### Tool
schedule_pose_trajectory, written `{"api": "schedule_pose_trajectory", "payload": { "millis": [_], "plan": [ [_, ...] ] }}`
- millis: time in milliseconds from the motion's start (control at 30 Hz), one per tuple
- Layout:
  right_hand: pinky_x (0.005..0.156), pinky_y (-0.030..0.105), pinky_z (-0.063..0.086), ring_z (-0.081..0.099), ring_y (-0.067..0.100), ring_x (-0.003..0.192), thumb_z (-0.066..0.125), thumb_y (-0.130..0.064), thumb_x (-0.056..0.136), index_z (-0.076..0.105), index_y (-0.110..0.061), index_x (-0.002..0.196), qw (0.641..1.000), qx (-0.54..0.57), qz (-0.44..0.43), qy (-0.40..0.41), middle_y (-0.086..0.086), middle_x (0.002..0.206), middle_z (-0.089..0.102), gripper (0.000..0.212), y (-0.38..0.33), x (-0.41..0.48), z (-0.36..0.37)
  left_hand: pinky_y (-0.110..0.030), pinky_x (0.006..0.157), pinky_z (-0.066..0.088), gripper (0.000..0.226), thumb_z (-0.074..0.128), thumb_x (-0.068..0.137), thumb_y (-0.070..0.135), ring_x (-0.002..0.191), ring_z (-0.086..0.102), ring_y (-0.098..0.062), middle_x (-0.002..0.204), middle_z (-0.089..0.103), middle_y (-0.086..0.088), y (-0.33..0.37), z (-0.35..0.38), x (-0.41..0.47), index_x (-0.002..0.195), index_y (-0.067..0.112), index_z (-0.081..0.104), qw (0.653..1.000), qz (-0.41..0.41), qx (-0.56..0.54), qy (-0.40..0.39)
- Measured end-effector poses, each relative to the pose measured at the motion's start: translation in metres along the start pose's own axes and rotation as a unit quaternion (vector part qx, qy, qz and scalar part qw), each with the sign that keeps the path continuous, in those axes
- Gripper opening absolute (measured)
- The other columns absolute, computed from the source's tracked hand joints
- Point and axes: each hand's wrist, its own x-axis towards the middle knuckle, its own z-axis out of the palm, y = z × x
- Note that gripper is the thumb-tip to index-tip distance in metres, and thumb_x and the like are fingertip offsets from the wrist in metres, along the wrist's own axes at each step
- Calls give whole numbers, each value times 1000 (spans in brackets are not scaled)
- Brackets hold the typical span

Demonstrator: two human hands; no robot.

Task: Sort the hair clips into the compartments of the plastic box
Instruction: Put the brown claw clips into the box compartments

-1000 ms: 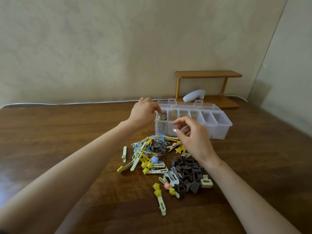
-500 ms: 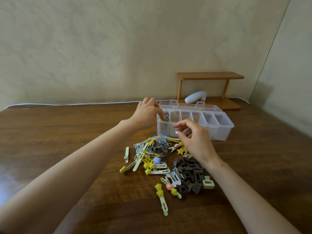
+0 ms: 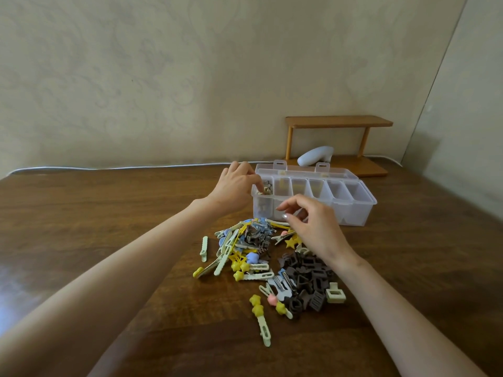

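A clear plastic box (image 3: 352,214) with several compartments stands open at the back of the wooden table (image 3: 109,213). My left hand (image 3: 235,186) reaches over its leftmost compartment, fingertips pinched on a small grey-brown clip (image 3: 266,187) above others lying inside. My right hand (image 3: 313,227) hovers in front of the box with curled, parted fingers and nothing in them. Below it lies the pile: long pastel clips (image 3: 239,254) on the left, brown claw clips (image 3: 307,278) on the right, a cream claw clip (image 3: 336,293) and a yellow star clip (image 3: 261,319) nearer me.
A single cream clip (image 3: 204,248) lies left of the pile. A small wooden shelf (image 3: 337,122) with a white object (image 3: 314,155) under it stands behind the box. A white cable (image 3: 109,167) runs along the wall.
My right hand has sunk a little from the box front toward the pile. My left hand has stayed at the leftmost compartment.
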Motion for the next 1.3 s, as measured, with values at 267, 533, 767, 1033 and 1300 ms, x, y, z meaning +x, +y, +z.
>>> {"api": "schedule_pose_trajectory", "payload": {
  "millis": [267,533,767,1033,1300],
  "plan": [
    [68,22,46,53,7,74,65,-7,85,72,-26,80,991,-33,-1,-133,-10,88,62,21,-1,1,-2,-31,95,28,44,42,87,2,117,31,-24,124,40,-5,2,-4,-3,118,29,57,1000,-7,9,-17],
    [66,16,40,57,1,81,71,-18,82,71,-27,84,965,-38,70,-248,-10,87,66,9,1,6,-23,-24,86,26,30,50,87,7,109,36,-21,114,47,-4,12,1,-20,112,20,61,993,7,-79,84],
    [63,17,37,53,3,79,77,-33,74,69,-31,89,932,-67,86,-346,-9,96,62,17,-3,4,-27,-25,86,34,26,54,86,4,99,37,-15,108,50,-4,25,4,-34,107,15,62,974,16,-182,134],
    [65,16,38,54,1,79,73,-17,79,67,-31,98,925,-89,85,-361,-6,107,64,24,-2,5,-27,-18,75,37,20,52,88,7,96,46,-9,98,49,11,33,5,-44,103,16,62,970,30,-230,78],
    [61,16,37,54,3,75,75,-18,78,67,-24,86,939,-104,97,-314,-9,86,61,13,1,5,-30,-10,69,40,10,58,88,16,87,53,-5,96,62,7,36,3,-45,97,15,62,966,49,-253,31]
  ]
}}
